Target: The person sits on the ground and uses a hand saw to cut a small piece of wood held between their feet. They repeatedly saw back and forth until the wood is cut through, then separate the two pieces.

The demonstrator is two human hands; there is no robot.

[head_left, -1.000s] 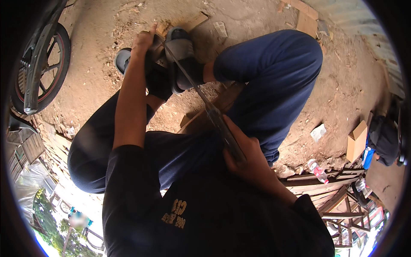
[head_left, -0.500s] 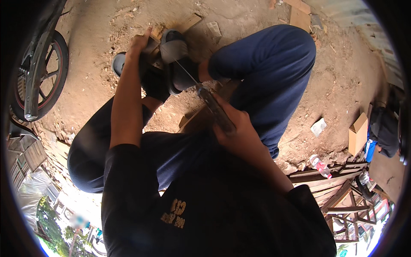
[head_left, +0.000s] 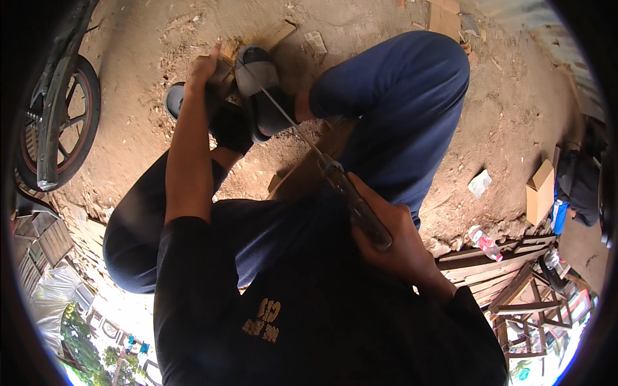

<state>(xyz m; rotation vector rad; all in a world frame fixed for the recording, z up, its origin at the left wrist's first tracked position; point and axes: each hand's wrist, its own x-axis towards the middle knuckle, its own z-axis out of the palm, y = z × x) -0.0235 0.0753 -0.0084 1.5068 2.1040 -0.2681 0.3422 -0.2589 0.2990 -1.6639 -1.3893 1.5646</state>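
Tool (dark-handled) in right fingers

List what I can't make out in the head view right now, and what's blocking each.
All in the head view:
- Thin blade: too narrow from this angle to show teeth; its far tip is unclear near the gray sandal.
- Left hand: its own back hides most fingers.
- Right hand: hides its curled fingers.
- Spoked wheel: partly covered by a dark bar.

Two lines of gold lettering on the black shirt
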